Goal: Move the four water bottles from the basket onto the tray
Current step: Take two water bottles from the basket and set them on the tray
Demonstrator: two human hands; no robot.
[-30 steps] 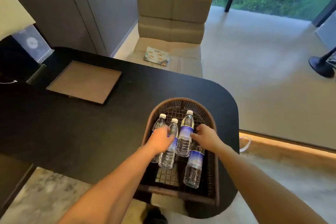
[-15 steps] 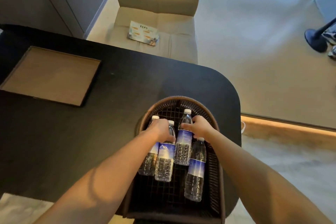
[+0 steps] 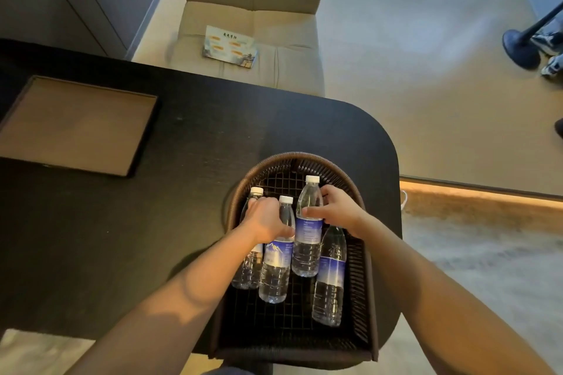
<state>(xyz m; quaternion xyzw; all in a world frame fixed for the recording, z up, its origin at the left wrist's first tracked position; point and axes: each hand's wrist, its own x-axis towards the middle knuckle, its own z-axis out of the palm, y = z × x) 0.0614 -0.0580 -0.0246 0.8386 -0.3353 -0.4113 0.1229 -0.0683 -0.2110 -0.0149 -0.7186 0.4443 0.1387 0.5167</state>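
- a black table point(image 3: 189, 222) carries the whole scene, with the woven basket point(image 3: 370, 307) at its rounded end as the landmark for everything else.
- the tray point(image 3: 76, 125) lies flat and bare well to the left of the basket and farther from the person; no bottle stands on it, so by this view none of the four moves is done.
- the basket holds all four water bottles lying on its wire floor, caps pointing away from the person.
- the left hand point(image 3: 265, 219) reaches in over the basket's left side, fingers curled around the necks of the leftmost bottle point(image 3: 248, 271) and the second bottle point(image 3: 275, 271); whether it truly grips both at once cannot be told.
- the right hand point(image 3: 338, 210) comes in over the basket's right rim, thumb and fingers closed around the shoulder of the third bottle point(image 3: 307, 240), which lies farthest from the person.
- the fourth bottle point(image 3: 330, 277) lies untouched along the basket's right wall, nearest the person.
- judged from this, the task is at its first pick: the lift out, the carry left to the tray and the setting down all remain, likely in two trips.
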